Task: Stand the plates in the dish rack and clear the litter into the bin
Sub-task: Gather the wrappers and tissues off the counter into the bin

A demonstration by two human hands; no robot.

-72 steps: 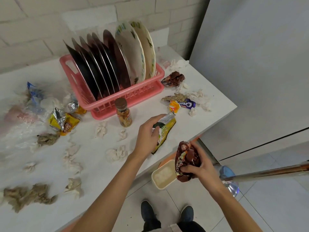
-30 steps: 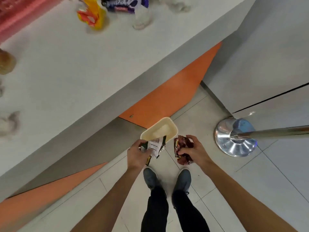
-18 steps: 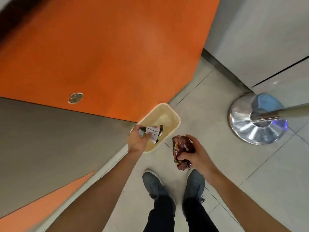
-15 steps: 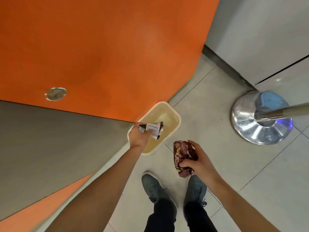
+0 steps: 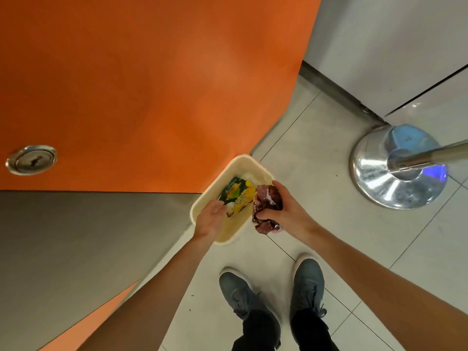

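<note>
Leaning over the cream rectangular plastic bin [image 5: 263, 169], which stands on the tiled floor against the orange cabinet panel [image 5: 152, 84], we hold both hands close together at its mouth. The left hand [image 5: 211, 220] reaches across the near rim towards the green and yellow crisp packet [image 5: 236, 198], which lies inside the opening. We cannot tell whether the fingertips pinch its near corner or merely touch it. The right hand [image 5: 288, 211] is curled tight round the crumpled maroon foil wrapper [image 5: 268, 205]. That wrapper is at the bin's right edge, partly over the floor rather than over the opening.

To do this step well, we judge that the left hand should see the packet settled below the rim and then draw aside. The right hand can then come fully over the mouth before it opens, since light foil may spring back and flutter onto the tiles by our grey shoes [image 5: 238, 287]. The plates and dish rack are out of view.
</note>
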